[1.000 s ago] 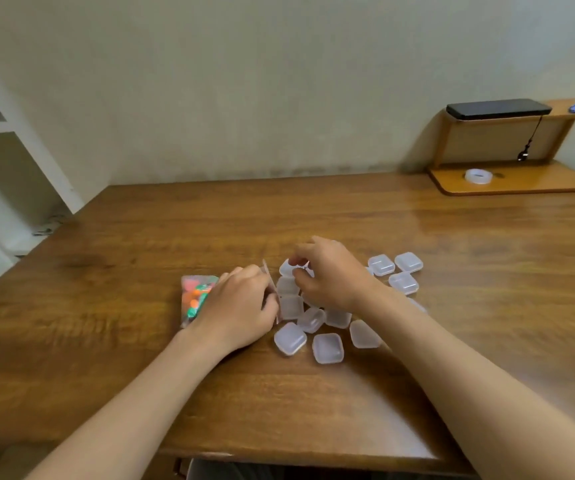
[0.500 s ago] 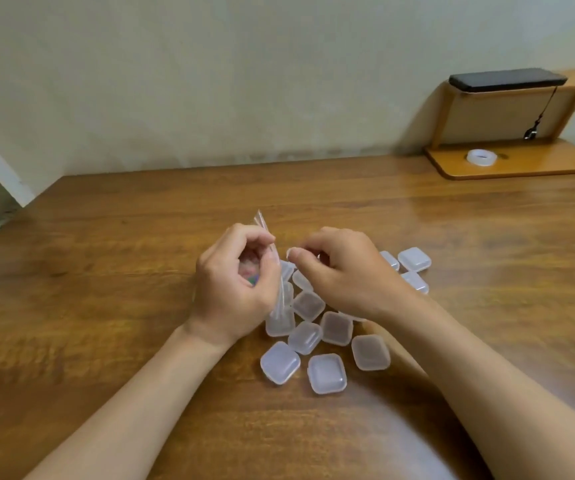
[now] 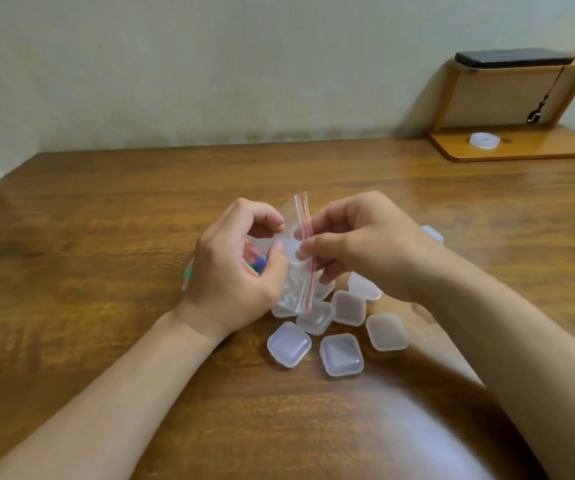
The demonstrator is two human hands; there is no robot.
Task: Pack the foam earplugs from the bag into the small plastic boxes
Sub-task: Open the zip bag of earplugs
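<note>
The clear zip-lock bag (image 3: 294, 287) is held up on edge, with its red-lined seal strip running top to bottom along its right side. Blue, green and red foam earplugs (image 3: 257, 263) bunch at the bag's left end. Translucent, rounded-square plastic boxes (image 3: 340, 355), lids shut, lie flat in a loose cluster beneath the bag and to its right.

Home room, wooden desk (image 3: 106, 237) against plain pale wall (image 3: 210, 64), small wooden shelf riser (image 3: 521, 147) at its far right corner

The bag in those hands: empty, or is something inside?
Not empty: coloured foam earplugs show through the clear bag, between the fingers of the left hand. How many, cannot tell.
</note>
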